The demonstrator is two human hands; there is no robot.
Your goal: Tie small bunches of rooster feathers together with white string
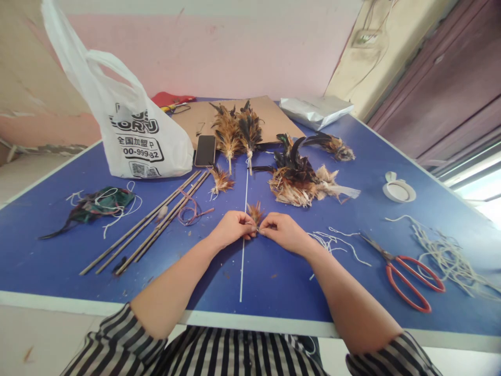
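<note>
Both hands meet over the white line on the blue table, at the base of a small bundle of brown feathers (255,211). My left hand (235,225) pinches the bundle's lower end between thumb and fingers. Close against it from the other side, my right hand (285,230) is closed in a pinch at the same spot. A tiny pale bit shows between the fingertips; whether it is string or quill I cannot tell. Beyond the hands lies another small feather bundle (221,181) with white thread at its end. A loose heap of brown and black feathers (293,180) is to the right.
Red-handled scissors (410,279) and white strings (450,256) lie at right, with a tape roll (399,191) behind. Thin sticks (156,230) and dark feathers with thread (102,202) are left. A plastic bag (136,125), phone (205,150) and cardboard (274,117) stand farther back.
</note>
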